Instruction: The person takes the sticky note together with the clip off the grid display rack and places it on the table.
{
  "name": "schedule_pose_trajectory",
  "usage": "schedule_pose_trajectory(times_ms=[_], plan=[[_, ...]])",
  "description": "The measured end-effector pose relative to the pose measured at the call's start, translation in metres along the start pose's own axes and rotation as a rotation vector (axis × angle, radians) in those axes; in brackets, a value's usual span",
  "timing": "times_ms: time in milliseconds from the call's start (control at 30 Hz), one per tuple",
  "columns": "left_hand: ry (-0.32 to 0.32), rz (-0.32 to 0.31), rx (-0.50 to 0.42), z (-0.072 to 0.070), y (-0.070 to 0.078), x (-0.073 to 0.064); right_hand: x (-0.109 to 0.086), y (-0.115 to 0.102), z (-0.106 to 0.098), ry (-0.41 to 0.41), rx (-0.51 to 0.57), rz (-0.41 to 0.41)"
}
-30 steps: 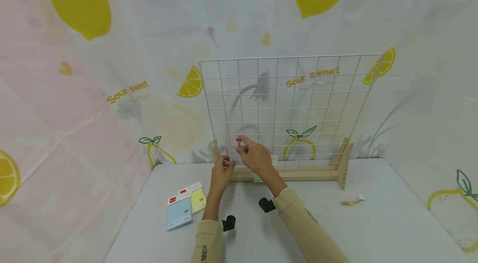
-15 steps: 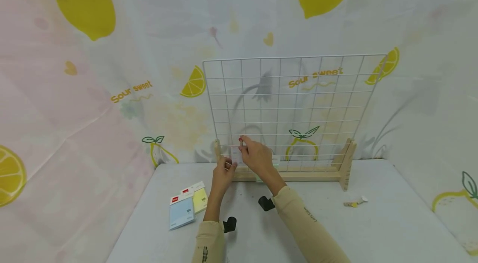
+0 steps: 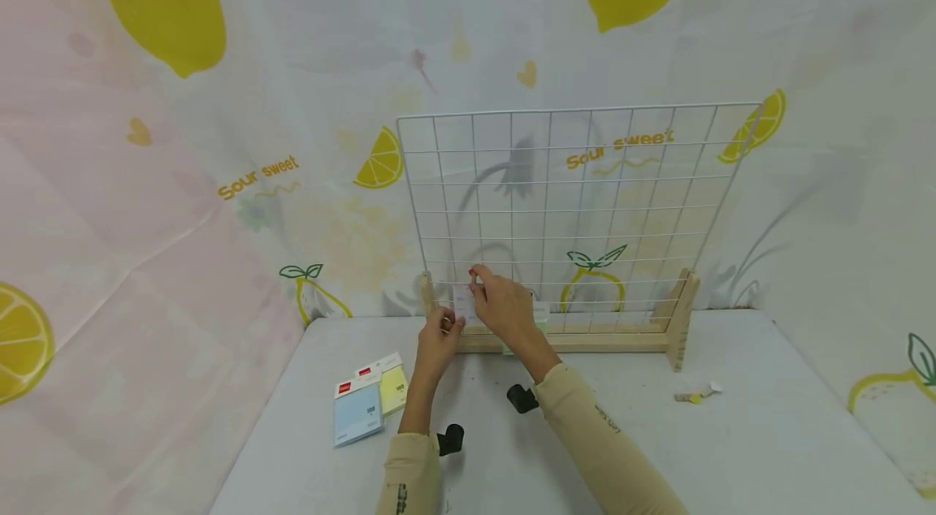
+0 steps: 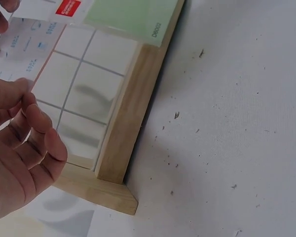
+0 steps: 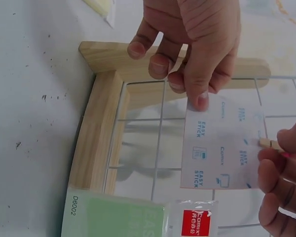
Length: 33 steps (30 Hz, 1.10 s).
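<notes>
Low on the left of a white wire grid [image 3: 578,110], both hands work at a thin rectangular sticky-note pad [image 5: 217,136], its pale face printed "Comix" and "EASY STICK", with a pinkish edge. My left hand [image 3: 436,340] pinches one corner of it between thumb and fingertips. Between the thumb and index finger of my right hand [image 3: 506,308] is a small wooden clothespin [image 5: 269,143] with a bit of pink on it, its tip over the pad's edge. The right fingers hide the clothespin's rear part. Beside the pad, a green sticky-note pack [image 5: 123,217] lies against the grid.
A wooden stand [image 3: 614,343] holds the grid upright on the white table. Blue [image 3: 358,415] and yellow [image 3: 393,390] sticky-note packs overlap at the left. Small clothespins [image 3: 687,397] with yellow and white decorations lie at the right. A lemon-print cloth [image 3: 322,52] hangs behind.
The head view has shifted slightly, moving the scene a little to the right. Both hands stay at the same spot on the grid, and the pad's pinkish upper edge shows more clearly.
</notes>
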<state>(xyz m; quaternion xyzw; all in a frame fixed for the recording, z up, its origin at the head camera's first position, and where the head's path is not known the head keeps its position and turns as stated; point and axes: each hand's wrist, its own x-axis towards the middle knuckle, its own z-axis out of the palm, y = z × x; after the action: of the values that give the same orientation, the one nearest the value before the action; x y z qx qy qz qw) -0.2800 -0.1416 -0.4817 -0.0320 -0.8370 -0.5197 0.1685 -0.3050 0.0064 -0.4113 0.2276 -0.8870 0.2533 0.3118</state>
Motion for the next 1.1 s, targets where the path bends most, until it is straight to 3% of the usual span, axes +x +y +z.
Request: schedule_pose_trajectory(times_ms=[200,633,1100], plan=[[-0.009,0.003,-0.013,0.0003,-0.0015,0.0016,0.0001,-0.0002,0.0007,0.046,0.009,-0.022],[-0.028,-0.008,-0.065,0.0016,0.0043,-0.0002,0.0042,0.0016,0.0033,0.06,0.032,-0.009],[0.004,0.005,-0.146,0.0021,-0.0018,-0.0027,0.0049,0.0021,0.0051,0.096,0.072,-0.005]])
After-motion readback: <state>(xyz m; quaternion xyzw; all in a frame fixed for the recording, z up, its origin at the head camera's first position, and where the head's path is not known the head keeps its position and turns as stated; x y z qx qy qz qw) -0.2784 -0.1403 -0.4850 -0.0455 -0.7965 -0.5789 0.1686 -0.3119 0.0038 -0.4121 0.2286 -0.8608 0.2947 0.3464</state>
